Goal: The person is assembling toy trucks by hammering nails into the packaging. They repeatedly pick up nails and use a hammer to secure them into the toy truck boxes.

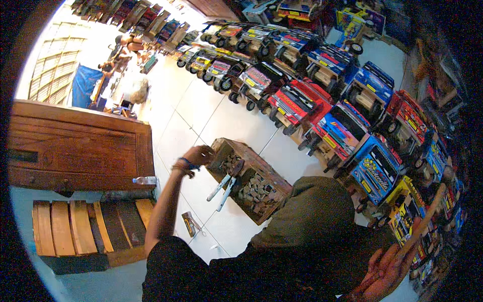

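Note:
My left hand point(200, 156), with bands round its wrist, is at the near left rim of a wooden box point(261, 168). Its fingers are curled together, and a small pale spot shows at them; I cannot make out what it is. Inside the divided box lie many small brown and grey pieces point(259, 194). A cutting tool with pale blue handles point(225, 191) rests over the box's side, its dark head inside. At the lower right, my right hand point(385, 269) grips a long wooden stick point(423, 219) that slants up and away. Shadow hides part of this hand.
Rows of painted toy trucks point(302, 100) curve along the far side and right. A small brown packet point(190, 224) lies on the white tiles point(173, 133) near my left arm. Left are a wooden door point(80, 146), a plastic bottle point(145, 180) and a slatted bench point(75, 229). People point(121, 53) are outside.

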Motion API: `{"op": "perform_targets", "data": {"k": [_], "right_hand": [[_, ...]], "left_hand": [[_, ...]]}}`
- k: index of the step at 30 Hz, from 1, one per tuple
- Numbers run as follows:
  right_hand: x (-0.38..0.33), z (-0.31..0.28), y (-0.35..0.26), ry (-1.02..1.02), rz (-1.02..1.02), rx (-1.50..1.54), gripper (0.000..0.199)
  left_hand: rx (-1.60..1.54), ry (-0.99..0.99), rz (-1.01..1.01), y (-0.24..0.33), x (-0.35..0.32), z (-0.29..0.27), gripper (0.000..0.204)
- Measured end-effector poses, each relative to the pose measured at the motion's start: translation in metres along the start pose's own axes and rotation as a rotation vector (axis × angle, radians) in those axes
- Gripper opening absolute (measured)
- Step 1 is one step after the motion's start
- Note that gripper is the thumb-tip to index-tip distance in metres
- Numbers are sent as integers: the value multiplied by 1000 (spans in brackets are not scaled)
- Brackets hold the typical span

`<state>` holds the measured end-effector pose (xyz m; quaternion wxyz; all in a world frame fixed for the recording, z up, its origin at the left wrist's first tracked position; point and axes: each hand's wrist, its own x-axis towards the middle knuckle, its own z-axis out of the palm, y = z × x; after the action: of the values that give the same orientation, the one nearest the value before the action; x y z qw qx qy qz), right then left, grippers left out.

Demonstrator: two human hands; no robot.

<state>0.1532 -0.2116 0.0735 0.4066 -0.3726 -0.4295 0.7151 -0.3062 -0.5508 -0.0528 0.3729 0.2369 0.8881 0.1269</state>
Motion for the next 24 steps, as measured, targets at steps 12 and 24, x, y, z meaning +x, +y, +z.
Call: {"op": "perform_targets", "data": {"k": [12,24], "right_hand": [[-7,15,0,156,-45,35,62],[0,5,2,9,16,6,57]], "left_hand": [[711,145,126,-114,69,131,31],[-791,343,19,-14,-12,65,26]]}}
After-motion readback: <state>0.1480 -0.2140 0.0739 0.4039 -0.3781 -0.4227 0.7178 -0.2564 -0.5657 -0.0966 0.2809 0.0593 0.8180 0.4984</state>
